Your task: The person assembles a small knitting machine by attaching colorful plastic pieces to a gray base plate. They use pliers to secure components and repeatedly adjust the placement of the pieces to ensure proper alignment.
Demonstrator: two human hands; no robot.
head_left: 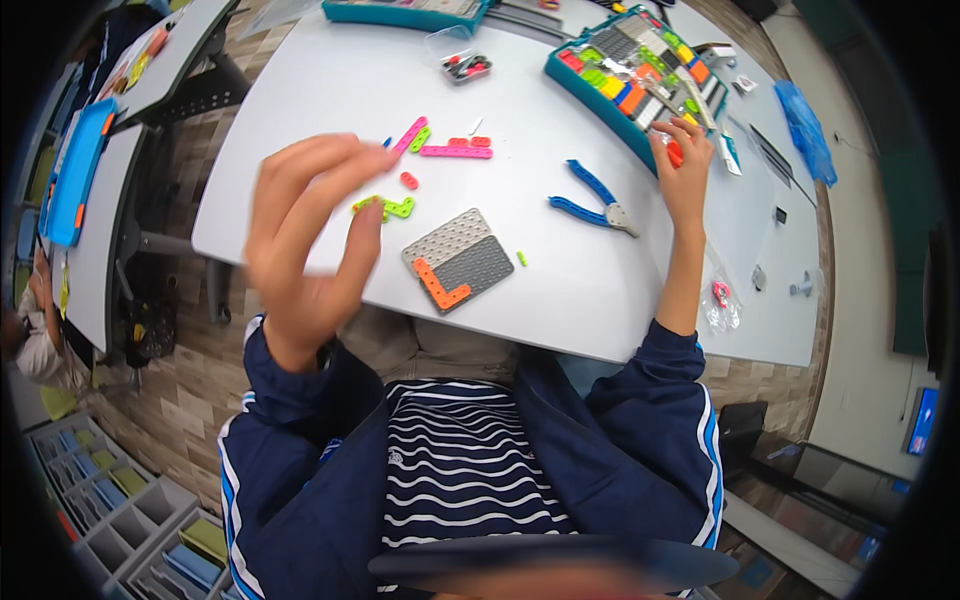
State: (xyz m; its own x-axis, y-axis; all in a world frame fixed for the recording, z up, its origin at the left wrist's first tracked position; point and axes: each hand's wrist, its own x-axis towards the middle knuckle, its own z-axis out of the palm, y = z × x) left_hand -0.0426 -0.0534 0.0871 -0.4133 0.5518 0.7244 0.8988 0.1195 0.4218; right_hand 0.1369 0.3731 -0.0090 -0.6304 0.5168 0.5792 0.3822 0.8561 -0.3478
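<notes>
My left hand (pixel 310 240) is raised over the table's near left side, empty, with thumb and fingers apart. Beyond it lie pink beams (pixel 456 152), a lime green connector piece (pixel 400 208) and a small red piece (pixel 409 181). My right hand (pixel 684 170) is at the near corner of a teal parts case (pixel 610 112), its fingers curled round a red-orange plastic piece (pixel 675 153). Between the hands rests a flat grey plate (pixel 482 268) of light and dark halves, with an orange L-shaped beam (pixel 437 287) on its near left corner.
Blue-handled pliers (pixel 592 200) lie left of my right forearm. A small clear box of parts (pixel 466 67) and a second teal case (pixel 410 12) are farther back. A blue plastic bag (pixel 804 130) and clear bags (pixel 722 295) lie at right. A small green piece (pixel 522 258) sits beside the plate.
</notes>
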